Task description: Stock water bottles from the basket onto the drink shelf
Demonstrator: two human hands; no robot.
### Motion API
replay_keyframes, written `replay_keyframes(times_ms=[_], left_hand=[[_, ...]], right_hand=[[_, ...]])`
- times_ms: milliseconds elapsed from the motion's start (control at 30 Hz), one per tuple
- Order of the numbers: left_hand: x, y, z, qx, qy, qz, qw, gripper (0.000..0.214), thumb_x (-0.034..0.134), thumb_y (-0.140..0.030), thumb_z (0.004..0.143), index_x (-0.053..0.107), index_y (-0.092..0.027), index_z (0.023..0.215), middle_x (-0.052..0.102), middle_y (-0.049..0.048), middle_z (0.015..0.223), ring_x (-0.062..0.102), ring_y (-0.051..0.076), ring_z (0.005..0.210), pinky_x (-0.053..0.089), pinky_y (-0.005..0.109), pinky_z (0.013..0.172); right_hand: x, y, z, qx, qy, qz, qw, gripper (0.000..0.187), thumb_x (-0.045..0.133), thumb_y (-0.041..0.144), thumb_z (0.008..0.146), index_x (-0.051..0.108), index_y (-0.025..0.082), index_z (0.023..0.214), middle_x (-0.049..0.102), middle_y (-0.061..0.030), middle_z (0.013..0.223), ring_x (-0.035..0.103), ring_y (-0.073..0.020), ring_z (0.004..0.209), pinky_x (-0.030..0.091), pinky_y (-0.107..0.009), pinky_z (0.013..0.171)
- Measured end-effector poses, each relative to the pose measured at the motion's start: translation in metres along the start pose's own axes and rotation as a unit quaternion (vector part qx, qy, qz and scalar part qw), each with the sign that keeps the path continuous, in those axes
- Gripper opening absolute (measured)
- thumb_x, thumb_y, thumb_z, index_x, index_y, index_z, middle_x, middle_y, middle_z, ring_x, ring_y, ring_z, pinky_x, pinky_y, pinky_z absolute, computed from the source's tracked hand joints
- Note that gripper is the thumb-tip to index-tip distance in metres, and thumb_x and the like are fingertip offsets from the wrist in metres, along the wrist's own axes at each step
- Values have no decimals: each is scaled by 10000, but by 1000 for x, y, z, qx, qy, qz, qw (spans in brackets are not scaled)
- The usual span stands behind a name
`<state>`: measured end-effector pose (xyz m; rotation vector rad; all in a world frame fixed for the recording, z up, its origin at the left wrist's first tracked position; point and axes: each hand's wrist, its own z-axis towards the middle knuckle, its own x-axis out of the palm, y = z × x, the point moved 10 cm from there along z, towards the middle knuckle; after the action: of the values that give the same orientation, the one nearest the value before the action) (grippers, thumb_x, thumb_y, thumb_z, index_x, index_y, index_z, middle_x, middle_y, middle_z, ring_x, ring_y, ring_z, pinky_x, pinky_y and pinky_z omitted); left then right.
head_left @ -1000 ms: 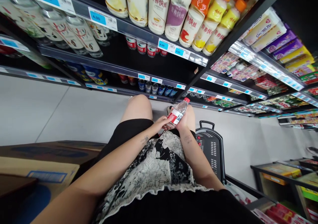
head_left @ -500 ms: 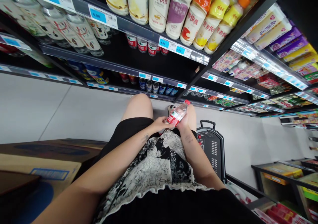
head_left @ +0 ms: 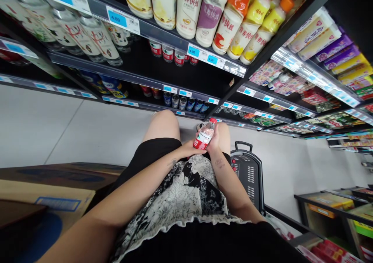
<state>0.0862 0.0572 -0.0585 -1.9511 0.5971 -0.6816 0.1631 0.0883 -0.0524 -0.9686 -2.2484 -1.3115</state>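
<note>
Near the middle of the frame, the left hand (head_left: 189, 148) grips the bottle (head_left: 203, 137) by its base and the right hand (head_left: 215, 141) clasps its side, the cap (head_left: 213, 120) tilting toward the upper right.

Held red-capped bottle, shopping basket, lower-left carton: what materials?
Red-capped bottle: probably plastic, glossy, clear; see-through walls catch highlights.
Shopping basket: likely rigid plastic, dark satin; regular slots suggest molding.
Carton: looks like cardboard, matte; brown surface, blue print.

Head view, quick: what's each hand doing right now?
Left hand: closed, holding the bottle near its base.
Right hand: closed, holding its side.
</note>
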Motion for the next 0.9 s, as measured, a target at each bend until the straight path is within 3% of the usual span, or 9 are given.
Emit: replay_keyframes(times_ms=[167,333,467,533,633,733,900], left_hand=[[-7,-4,0,21,-4,-61,998,555,795,-505,688,704,-160,1114,745,75,1070,682,263,1001,518,354,903],[-7,-8,-3,23,-6,-73,997,610,838,-529,638,686,-137,1080,746,90,1036,692,263,954,524,357,869],[-19,-14,-8,30,-92,-46,994,610,843,-566,644,663,-134,1035,741,90,952,684,241,863,528,351,815],[-32,-21,-14,51,-162,-8,985,603,862,-531,628,658,-143,1043,734,81,984,674,234,890,524,338,823],[-46,-32,-23,88,-244,65,963,623,886,-469,598,649,-157,1082,716,78,1064,664,238,949,515,333,855],[-49,-38,-27,101,-267,120,951,608,891,-470,589,644,-162,1051,704,80,1064,662,244,950,508,336,856],[-48,-40,-25,124,-252,153,948,600,890,-474,604,628,-173,1053,691,68,1056,654,235,945,502,328,852]], right_hand=[[-3,7,-2,-17,5,15,1000,711,397,870,809,623,198,756,675,-82,710,708,-279,849,617,-455,767],[-15,7,1,-6,17,-23,1000,797,325,906,761,670,188,775,677,-106,710,692,-296,845,600,-486,775],[-20,8,6,0,-10,9,1000,640,426,796,813,657,201,844,697,-78,775,679,-271,864,590,-477,811],[-20,16,6,-37,-38,25,998,535,466,740,839,619,228,813,700,-48,801,674,-252,896,583,-461,835],[-13,28,0,-84,-47,40,995,519,480,753,844,610,251,833,700,-27,835,670,-237,940,574,-446,865],[-5,30,-3,-88,-21,40,995,540,521,775,822,627,248,872,700,-33,849,673,-239,919,574,-449,858],[-5,26,-2,-81,-18,65,994,544,520,782,820,609,245,838,706,-39,839,677,-245,840,586,-471,820]])
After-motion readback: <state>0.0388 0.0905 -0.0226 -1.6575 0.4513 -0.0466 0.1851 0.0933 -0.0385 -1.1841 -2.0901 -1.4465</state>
